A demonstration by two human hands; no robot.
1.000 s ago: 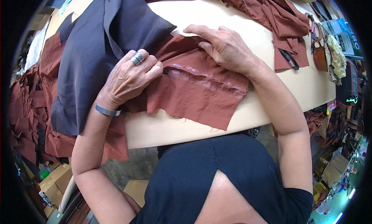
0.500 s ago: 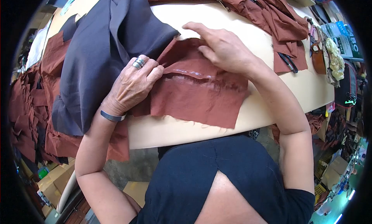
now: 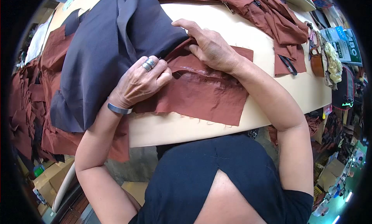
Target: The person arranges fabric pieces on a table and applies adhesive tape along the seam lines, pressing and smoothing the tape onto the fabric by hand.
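Dark grey cloth (image 3: 93,65) spreads over the left of the table, meeting a frayed reddish-brown cloth piece (image 3: 209,102) in front of me. My left hand (image 3: 141,78), wearing a ring and a metal bracelet, has its fingers closed on the reddish-brown cloth where the two fabrics meet. At the cloth's upper edge is my right hand (image 3: 213,48). Its index finger stretches out to the left over the dark cloth, while its thumb presses on the reddish-brown edge; the other fingers are hidden. A whitish, shiny seam line crosses the reddish-brown piece between the hands.
More reddish-brown fabric with zippers (image 3: 267,18) lies along the table's far side. Black-handled scissors or a similar tool (image 3: 287,65) rests at right. Reddish-brown scraps (image 3: 29,108) hang off the left edge. A pouch (image 3: 317,63) and bags sit at the right edge.
My left hand has shifted slightly right and my right hand slightly left, bringing them closer together. The reddish-brown cloth is drawn up between them, and a corner now shows beyond my right wrist.
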